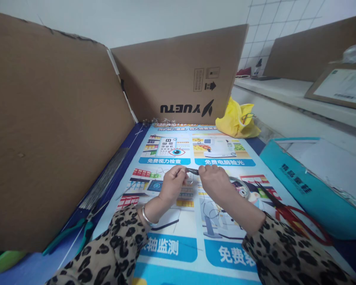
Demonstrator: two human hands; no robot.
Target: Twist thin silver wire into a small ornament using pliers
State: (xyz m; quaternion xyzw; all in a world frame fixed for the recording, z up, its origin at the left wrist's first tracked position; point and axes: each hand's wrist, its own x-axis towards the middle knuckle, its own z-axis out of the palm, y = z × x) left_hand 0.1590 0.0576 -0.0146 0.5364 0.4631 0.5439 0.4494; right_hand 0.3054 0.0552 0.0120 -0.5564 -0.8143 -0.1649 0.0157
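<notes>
My right hand is closed in a fist round black tweezers, whose narrow end points left. Most of the tweezers is hidden inside the fist. My left hand pinches at the tip, just to the left. A thin, shiny wire loop hangs below the tip, between both hands, and its end runs into my left fingertips. Behind my right wrist lies a round dish, partly covered by the arm. Fine loose wire curls on the printed poster sheet beneath my forearms.
Scissors with red handles lie on the right beside a blue box. Green-handled pliers and a bundle of straight wires lie left. Cardboard panels stand behind and left. A yellow bag sits at the back.
</notes>
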